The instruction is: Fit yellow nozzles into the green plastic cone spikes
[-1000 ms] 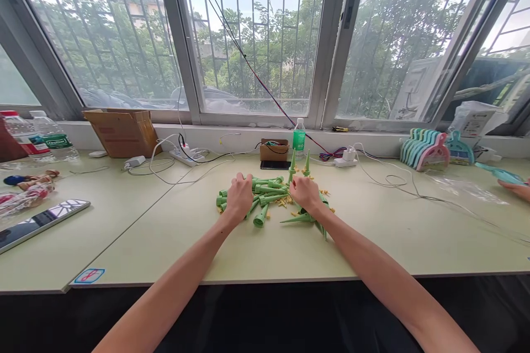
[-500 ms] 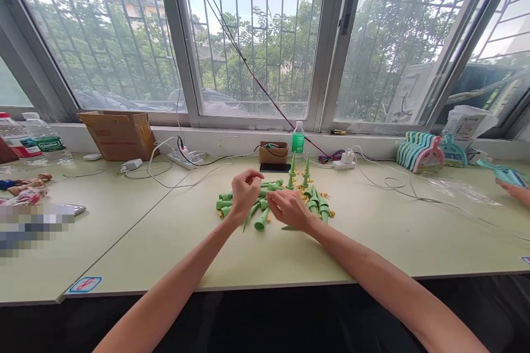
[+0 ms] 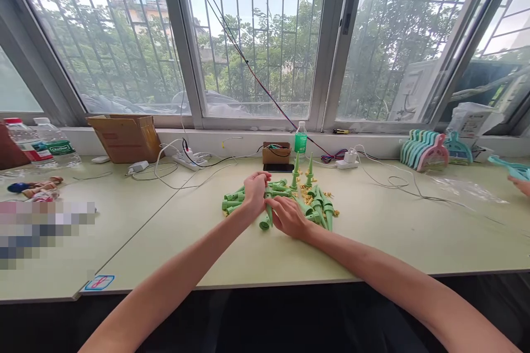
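In the head view my left hand (image 3: pixel 255 194) is closed around the upper end of a green plastic watering spike (image 3: pixel 270 215), whose point is directed down toward me. Against the spike's side, just below my left fingers, rest the bent fingers of my right hand (image 3: pixel 290 217); its fingertips are partly hidden. More green spikes (image 3: pixel 234 197) lie in a pile left of and behind my hands, and others (image 3: pixel 326 208) lie to the right. Two spikes (image 3: pixel 296 172) stand point up behind the pile. Small yellow pieces (image 3: pixel 305 194) are scattered among them.
Behind the pile are a black phone (image 3: pixel 278 167), a small cardboard box (image 3: pixel 276 153) and a green-labelled bottle (image 3: pixel 300 140). Power strips (image 3: pixel 192 162) and cables run along the wall. Pastel hangers (image 3: pixel 426 151) stand right, near another person's hand (image 3: pixel 520 184).
My hands have come together on a green spike, now seen upright between them. The view has shifted slightly, so the table things appear a little farther right.
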The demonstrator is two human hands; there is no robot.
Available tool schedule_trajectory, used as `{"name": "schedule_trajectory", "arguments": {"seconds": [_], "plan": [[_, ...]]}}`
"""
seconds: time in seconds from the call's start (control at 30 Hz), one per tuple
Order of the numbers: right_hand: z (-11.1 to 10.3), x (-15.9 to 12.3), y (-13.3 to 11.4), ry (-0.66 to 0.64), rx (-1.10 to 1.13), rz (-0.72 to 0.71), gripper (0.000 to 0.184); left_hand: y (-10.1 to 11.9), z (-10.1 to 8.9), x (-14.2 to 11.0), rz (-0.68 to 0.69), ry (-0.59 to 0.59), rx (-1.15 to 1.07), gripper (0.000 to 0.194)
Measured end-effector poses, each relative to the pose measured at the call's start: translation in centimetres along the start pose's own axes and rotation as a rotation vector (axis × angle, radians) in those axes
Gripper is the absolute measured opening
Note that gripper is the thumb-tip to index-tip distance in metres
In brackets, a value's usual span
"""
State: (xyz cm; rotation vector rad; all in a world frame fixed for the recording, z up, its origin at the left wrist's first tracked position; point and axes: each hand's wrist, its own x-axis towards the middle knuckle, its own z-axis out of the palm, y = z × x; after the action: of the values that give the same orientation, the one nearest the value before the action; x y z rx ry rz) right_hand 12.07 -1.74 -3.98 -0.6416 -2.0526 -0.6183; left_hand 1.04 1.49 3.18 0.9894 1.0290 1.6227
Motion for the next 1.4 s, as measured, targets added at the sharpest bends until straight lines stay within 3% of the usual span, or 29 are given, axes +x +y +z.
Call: {"name": "schedule_trajectory", "arguments": {"seconds": [0.07,0.17,0.33,0.6,0.77,0.9,1.03,1.23,1.4], "plan": [[0.1,-0.3,0.1,0.014,0.019,0.029,0.025,-0.1,0.0,-0.2,0.006,-0.07,0.004,0.011],[0.1,-0.6,0.1,0.023,0.035,0.056,0.022,-1.0,-0.6,-0.8,0.194,-0.228,0.108,0.013],[0.0,-0.6,0.1,0.068,0.08,0.162,0.018,-2.5,-2.4,-1.5,0.51,-0.267,0.343,0.019],[-0.8,0.1,0.7,0.262,0.122,0.304,0.016,-2.5,-3.5,-2.1,1.008,-0.647,0.567,0.021],[-1.9,0.3,1.4,0.299,0.161,0.349,0.016,-2.3,-3.3,-2.2,1.056,-0.709,0.637,0.031],[-2.6,0.4,1.9,0.241,0.134,0.39,0.022,-2.4,-3.2,-2.1,1.064,-0.733,0.696,0.039],[-3.3,0.3,3.4,0.147,0.121,0.362,0.036,-2.5,-3.2,-1.8,1.072,-0.719,0.752,0.033],[-5.5,-0.2,8.4,0.102,-0.116,0.713,0.054,-2.7,-3.4,-1.0,1.069,-0.669,0.79,0.016],[-7.5,-0.4,12.3,-0.195,-0.393,0.979,0.048,-2.4,-3.4,-0.8,1.071,-0.672,0.79,0.012]]}}
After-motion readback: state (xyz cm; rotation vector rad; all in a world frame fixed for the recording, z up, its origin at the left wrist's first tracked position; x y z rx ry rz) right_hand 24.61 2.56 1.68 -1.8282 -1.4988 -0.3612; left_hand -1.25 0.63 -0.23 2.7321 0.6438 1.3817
